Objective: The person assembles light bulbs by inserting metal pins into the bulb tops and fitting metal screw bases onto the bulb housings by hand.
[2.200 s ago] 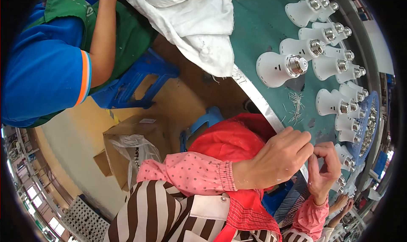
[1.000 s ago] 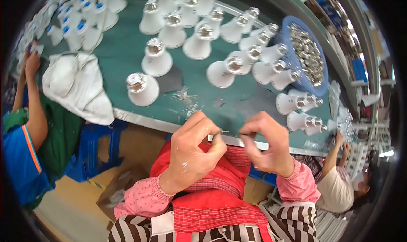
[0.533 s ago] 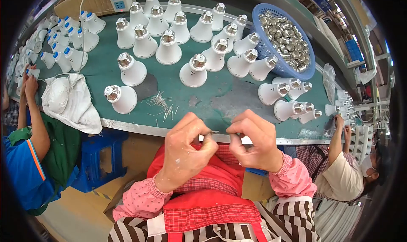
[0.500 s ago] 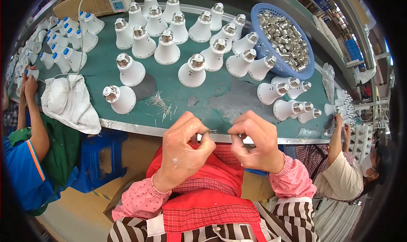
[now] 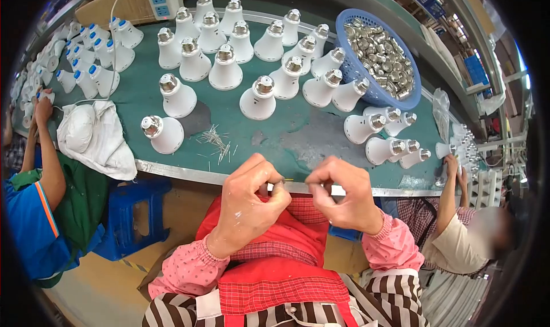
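My left hand (image 5: 246, 204) is closed in a pinch on a thin metal pin (image 5: 289, 180), whose tip sticks out to the right of my fingertips. Facing it, my right hand (image 5: 349, 192) has thumb and forefinger curled together, a small gap away from the pin. Whether anything sits between the right fingertips is too small to see. Both hands hover over the table's front edge. Beyond my left hand lies a loose pile of similar pins (image 5: 215, 139). White bulb housings with metal screw caps stand further back, one white bulb (image 5: 166, 136) closest to the pile.
A blue basket (image 5: 344, 60) full of metal caps stands at the back right. Blue-tipped bulbs (image 5: 104, 82) and a white cloth (image 5: 100, 144) are at the left. Co-workers' arms reach in on both sides. A metal strip (image 5: 177, 172) edges the green table.
Both hands stay in nearly the same place. The right fingertips have shifted slightly, and the pin at the left fingertips now looks yellowish. The view has moved a little.
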